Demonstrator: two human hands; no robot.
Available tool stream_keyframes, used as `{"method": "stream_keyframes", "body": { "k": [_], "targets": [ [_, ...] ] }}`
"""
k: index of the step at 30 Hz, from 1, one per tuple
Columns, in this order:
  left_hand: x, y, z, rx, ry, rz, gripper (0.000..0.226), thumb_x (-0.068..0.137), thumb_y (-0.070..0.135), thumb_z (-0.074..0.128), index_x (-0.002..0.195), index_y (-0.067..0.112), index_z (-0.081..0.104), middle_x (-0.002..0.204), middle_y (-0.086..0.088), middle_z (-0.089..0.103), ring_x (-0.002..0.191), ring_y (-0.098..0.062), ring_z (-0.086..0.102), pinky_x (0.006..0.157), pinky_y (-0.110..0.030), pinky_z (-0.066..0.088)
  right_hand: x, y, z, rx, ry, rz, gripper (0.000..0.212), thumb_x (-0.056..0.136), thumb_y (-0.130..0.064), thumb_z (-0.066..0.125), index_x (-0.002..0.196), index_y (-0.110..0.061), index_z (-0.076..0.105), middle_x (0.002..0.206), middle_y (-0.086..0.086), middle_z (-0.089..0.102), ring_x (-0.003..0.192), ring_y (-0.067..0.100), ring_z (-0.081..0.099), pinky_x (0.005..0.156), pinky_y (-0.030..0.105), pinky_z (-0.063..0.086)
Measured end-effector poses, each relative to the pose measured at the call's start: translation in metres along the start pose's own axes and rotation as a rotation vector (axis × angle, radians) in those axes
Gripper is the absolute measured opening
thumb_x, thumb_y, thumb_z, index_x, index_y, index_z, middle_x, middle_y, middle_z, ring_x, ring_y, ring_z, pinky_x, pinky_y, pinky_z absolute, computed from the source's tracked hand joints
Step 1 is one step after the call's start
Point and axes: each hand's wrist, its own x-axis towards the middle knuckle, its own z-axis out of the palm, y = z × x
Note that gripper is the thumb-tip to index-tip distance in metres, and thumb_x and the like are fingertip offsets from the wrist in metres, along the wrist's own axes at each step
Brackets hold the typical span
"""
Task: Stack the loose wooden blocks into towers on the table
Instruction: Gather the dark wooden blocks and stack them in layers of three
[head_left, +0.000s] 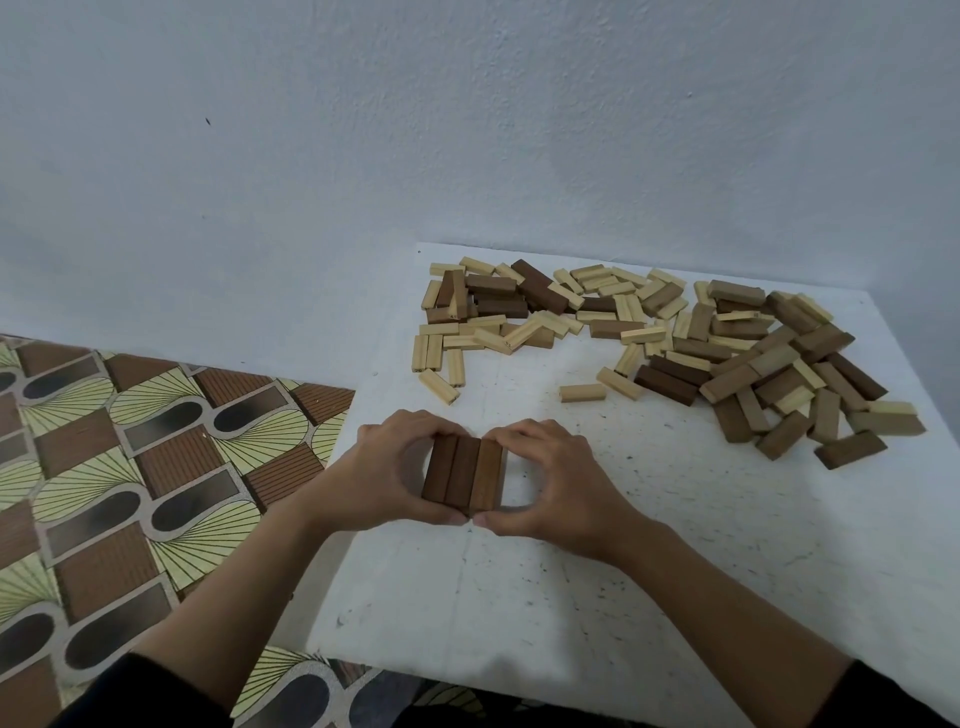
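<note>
Near the front of the white, speckled surface (571, 597), three dark brown rectangular blocks (464, 475) are set side by side, touching, and are clasped between thumbs and curled fingers by the left grip (395, 467) and the right grip (550, 478); pale and brown loose blocks (675, 343) are heaped behind, near the rough bluish wall (467, 130); a patterned floor (130, 467) is seen at left.

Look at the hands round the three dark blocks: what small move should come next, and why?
Probably release the right hand and reach for a block from the loose pile: the three dark blocks lie side by side, held between the left hand and right, with nothing laid across them.
</note>
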Motion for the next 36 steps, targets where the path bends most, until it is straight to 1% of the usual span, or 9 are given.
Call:
{"method": "stream_keyframes", "body": {
  "k": [4, 19, 22, 25, 28, 30, 32, 34, 36],
  "targets": [
    [0.0, 0.0, 0.001, -0.015, 0.005, -0.001, 0.076, 0.062, 0.071, 0.081, 0.128, 0.047, 0.051, 0.127, 0.027, 0.054, 0.127, -0.003, 0.044, 0.108, -0.052, 0.036, -0.001, 0.0, 0.0, -0.003, -0.003, 0.003, 0.079, 0.068, -0.064, 0.078, 0.136, -0.033, 0.054, 0.128, -0.022, 0.053, 0.12, 0.002, 0.04, 0.103, 0.044, 0.034],
    [0.001, 0.002, -0.002, -0.021, -0.023, -0.015, 0.076, 0.061, 0.073, 0.08, 0.127, 0.049, 0.049, 0.126, 0.029, 0.053, 0.126, -0.001, 0.044, 0.109, -0.052, 0.036, -0.001, 0.001, 0.001, 0.007, -0.011, 0.01, 0.081, 0.068, -0.069, 0.075, 0.137, -0.033, 0.054, 0.128, -0.022, 0.053, 0.119, 0.003, 0.04, 0.101, 0.047, 0.035],
    [0.0, 0.005, -0.002, -0.009, -0.03, -0.005, 0.08, 0.061, 0.073, 0.08, 0.13, 0.05, 0.047, 0.128, 0.029, 0.052, 0.127, 0.0, 0.042, 0.109, -0.051, 0.035, -0.001, 0.001, 0.001, 0.003, -0.013, 0.011, 0.085, 0.067, -0.071, 0.075, 0.14, -0.033, 0.052, 0.133, -0.022, 0.05, 0.121, 0.002, 0.039, 0.103, 0.046, 0.035],
    [-0.003, 0.007, -0.004, -0.001, -0.049, -0.013, 0.091, 0.059, 0.075, 0.08, 0.137, 0.055, 0.039, 0.131, 0.03, 0.048, 0.128, 0.005, 0.038, 0.113, -0.047, 0.03, -0.003, 0.0, 0.0, 0.003, -0.024, 0.008, 0.095, 0.067, -0.074, 0.074, 0.148, -0.034, 0.044, 0.142, -0.023, 0.043, 0.128, 0.0, 0.034, 0.108, 0.044, 0.033],
    [-0.004, 0.007, -0.009, -0.063, -0.059, -0.006, 0.093, 0.061, 0.077, 0.078, 0.141, 0.055, 0.036, 0.131, 0.03, 0.048, 0.129, 0.002, 0.042, 0.11, -0.042, 0.037, -0.006, 0.001, -0.003, 0.108, -0.007, 0.034, 0.093, 0.068, -0.072, 0.075, 0.148, -0.036, 0.044, 0.143, -0.026, 0.04, 0.132, -0.003, 0.033, 0.112, 0.042, 0.034],
    [-0.004, 0.006, -0.013, -0.105, -0.055, 0.006, 0.086, 0.066, 0.067, 0.082, 0.141, 0.051, 0.041, 0.132, 0.026, 0.052, 0.129, -0.001, 0.046, 0.104, -0.032, 0.041, -0.007, 0.002, -0.006, 0.162, -0.005, 0.058, 0.093, 0.067, -0.073, 0.075, 0.147, -0.038, 0.045, 0.142, -0.028, 0.039, 0.132, -0.003, 0.035, 0.112, 0.042, 0.036],
    [-0.004, 0.005, -0.015, -0.107, -0.057, 0.012, 0.083, 0.069, 0.056, 0.087, 0.14, 0.046, 0.045, 0.132, 0.024, 0.055, 0.128, -0.001, 0.048, 0.1, -0.024, 0.041, -0.008, 0.003, -0.008, 0.158, -0.014, 0.053, 0.092, 0.066, -0.071, 0.076, 0.147, -0.039, 0.045, 0.141, -0.029, 0.039, 0.132, -0.004, 0.035, 0.112, 0.042, 0.036],
    [-0.004, 0.004, -0.015, -0.088, -0.05, 0.01, 0.082, 0.068, 0.049, 0.09, 0.138, 0.043, 0.048, 0.132, 0.025, 0.055, 0.127, 0.0, 0.048, 0.1, -0.023, 0.04, -0.009, 0.003, -0.008, 0.151, -0.014, 0.043, 0.089, 0.068, -0.064, 0.08, 0.146, -0.039, 0.046, 0.139, -0.03, 0.04, 0.131, -0.005, 0.035, 0.112, 0.043, 0.036],
    [-0.004, 0.003, -0.015, -0.079, -0.049, 0.0, 0.081, 0.066, 0.048, 0.091, 0.136, 0.042, 0.049, 0.131, 0.025, 0.055, 0.127, 0.0, 0.048, 0.102, -0.027, 0.042, -0.009, 0.002, -0.005, 0.15, -0.007, 0.036, 0.086, 0.069, -0.061, 0.082, 0.144, -0.038, 0.048, 0.135, -0.031, 0.041, 0.129, -0.005, 0.035, 0.111, 0.045, 0.035]
  ]
}}
